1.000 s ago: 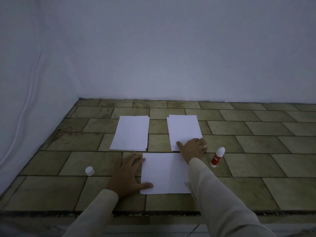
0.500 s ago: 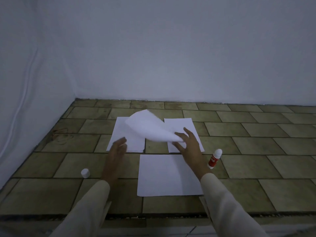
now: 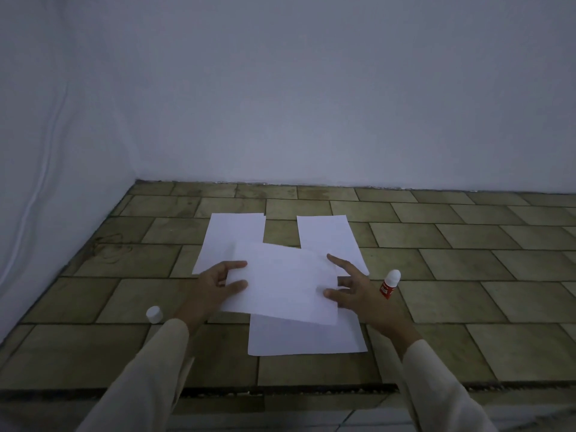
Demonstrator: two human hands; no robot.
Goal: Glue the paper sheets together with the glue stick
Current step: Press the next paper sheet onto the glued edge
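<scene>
I hold a white paper sheet level above the tiled floor, my left hand gripping its left edge and my right hand its right edge. Under it lies another white sheet, partly covered. Two more white sheets or stacks lie farther back, one on the left and one on the right. The uncapped red and white glue stick stands just right of my right hand. Its white cap rests on the floor left of my left wrist.
The floor is olive stone tile, ending at a white wall behind and a white wall on the left. A dark groove runs across the floor's near edge.
My right hand lifted a sheet off the right back stack and swung it toward me. My left hand left the near sheet and took the lifted sheet's left edge.
</scene>
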